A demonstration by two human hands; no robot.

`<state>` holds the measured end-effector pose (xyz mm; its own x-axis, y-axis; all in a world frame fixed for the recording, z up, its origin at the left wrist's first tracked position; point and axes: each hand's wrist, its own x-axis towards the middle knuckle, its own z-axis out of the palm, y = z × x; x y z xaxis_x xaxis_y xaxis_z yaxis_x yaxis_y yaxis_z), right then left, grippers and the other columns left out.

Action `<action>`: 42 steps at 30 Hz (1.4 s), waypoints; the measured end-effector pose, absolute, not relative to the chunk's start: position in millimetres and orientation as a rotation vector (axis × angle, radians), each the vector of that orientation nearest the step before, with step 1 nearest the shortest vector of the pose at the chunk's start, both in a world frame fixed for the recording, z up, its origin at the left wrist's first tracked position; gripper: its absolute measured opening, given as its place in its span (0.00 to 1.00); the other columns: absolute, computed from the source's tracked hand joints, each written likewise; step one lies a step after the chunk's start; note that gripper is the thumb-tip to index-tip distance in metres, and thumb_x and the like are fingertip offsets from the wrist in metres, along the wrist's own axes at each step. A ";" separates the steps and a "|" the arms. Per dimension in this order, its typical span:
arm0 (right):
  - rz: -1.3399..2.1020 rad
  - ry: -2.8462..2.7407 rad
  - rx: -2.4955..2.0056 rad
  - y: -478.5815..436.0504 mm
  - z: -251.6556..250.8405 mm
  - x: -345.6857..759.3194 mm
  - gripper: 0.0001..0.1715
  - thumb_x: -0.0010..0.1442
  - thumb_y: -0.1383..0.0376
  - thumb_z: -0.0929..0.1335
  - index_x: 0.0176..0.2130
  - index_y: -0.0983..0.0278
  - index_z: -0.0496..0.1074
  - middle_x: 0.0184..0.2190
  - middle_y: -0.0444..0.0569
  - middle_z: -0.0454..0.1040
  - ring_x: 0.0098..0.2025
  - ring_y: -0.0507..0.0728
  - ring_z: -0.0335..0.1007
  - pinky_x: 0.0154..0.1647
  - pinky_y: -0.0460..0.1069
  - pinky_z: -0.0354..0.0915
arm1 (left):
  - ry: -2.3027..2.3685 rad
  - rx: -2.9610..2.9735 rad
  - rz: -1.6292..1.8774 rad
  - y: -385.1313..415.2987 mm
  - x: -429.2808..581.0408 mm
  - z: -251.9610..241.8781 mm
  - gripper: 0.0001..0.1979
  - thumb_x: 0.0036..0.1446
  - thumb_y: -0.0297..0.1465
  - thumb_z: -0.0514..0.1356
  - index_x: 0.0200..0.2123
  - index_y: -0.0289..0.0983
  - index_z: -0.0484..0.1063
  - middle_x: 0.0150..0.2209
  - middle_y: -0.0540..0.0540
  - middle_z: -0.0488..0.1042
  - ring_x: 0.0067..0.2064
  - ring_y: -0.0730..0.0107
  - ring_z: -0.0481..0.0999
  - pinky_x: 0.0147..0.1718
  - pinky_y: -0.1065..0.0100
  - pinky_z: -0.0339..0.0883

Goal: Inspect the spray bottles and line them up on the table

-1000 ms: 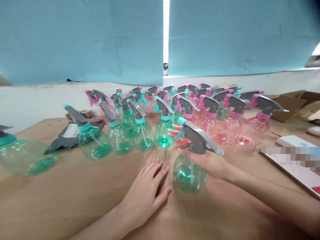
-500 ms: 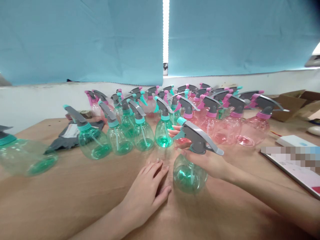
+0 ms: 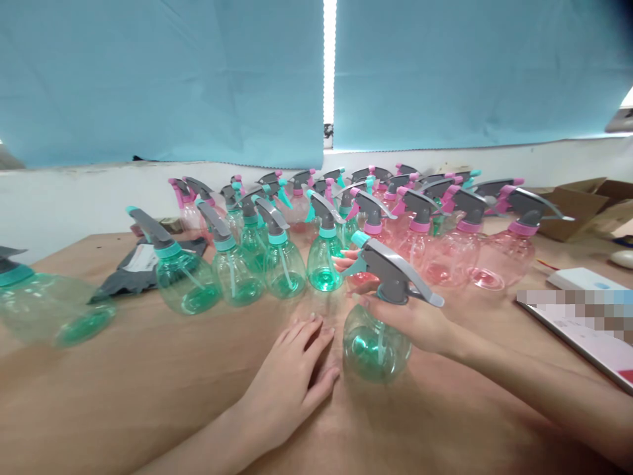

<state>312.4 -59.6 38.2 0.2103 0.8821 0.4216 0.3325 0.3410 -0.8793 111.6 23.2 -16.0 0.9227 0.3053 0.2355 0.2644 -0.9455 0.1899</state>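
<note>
My right hand is wrapped around the neck of a clear green spray bottle, which stands upright on the wooden table. Its grey head and turquoise nozzle point to the left, and some of my fingers show behind the trigger. Flat on the wood just left of that bottle lies my left hand, fingers stretched out and holding nothing. Beyond the fingertips is a second green spray bottle, apart from both hands. More green bottles stand to its left.
Several pink spray bottles crowd the back right. A dark plastic packet lies behind the left bottles, and another green bottle is at the far left. On the right are a cardboard box and a flat white box.
Almost nothing differs. The view has shifted very slightly, while both hands and the held spray bottle keep their places.
</note>
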 end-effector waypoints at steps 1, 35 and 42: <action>0.559 -1.356 -1.229 -59.8 38.2 312.5 0.24 0.54 0.68 0.67 0.52 0.57 0.68 0.46 0.48 0.75 0.37 0.56 0.74 0.40 0.53 0.71 | 0.437 2.927 0.396 23.3 111.5 -15.9 0.21 0.63 0.36 0.56 0.59 0.37 0.64 0.60 0.38 0.65 0.61 0.50 0.63 0.57 0.47 0.59; 0.574 -1.363 -1.183 -61.6 42.1 309.8 0.29 0.55 0.68 0.67 0.56 0.55 0.66 0.54 0.48 0.72 0.51 0.60 0.72 0.49 0.57 0.71 | 0.451 2.880 0.401 23.1 111.9 -15.1 0.22 0.62 0.36 0.57 0.58 0.38 0.63 0.59 0.37 0.66 0.61 0.49 0.63 0.57 0.45 0.57; 0.518 -1.365 -1.213 -55.1 41.5 297.5 0.30 0.54 0.68 0.67 0.57 0.55 0.66 0.56 0.49 0.71 0.52 0.60 0.72 0.49 0.57 0.70 | 0.415 2.657 0.499 16.3 107.8 -10.0 0.28 0.58 0.33 0.60 0.60 0.39 0.56 0.58 0.39 0.65 0.59 0.52 0.64 0.56 0.51 0.61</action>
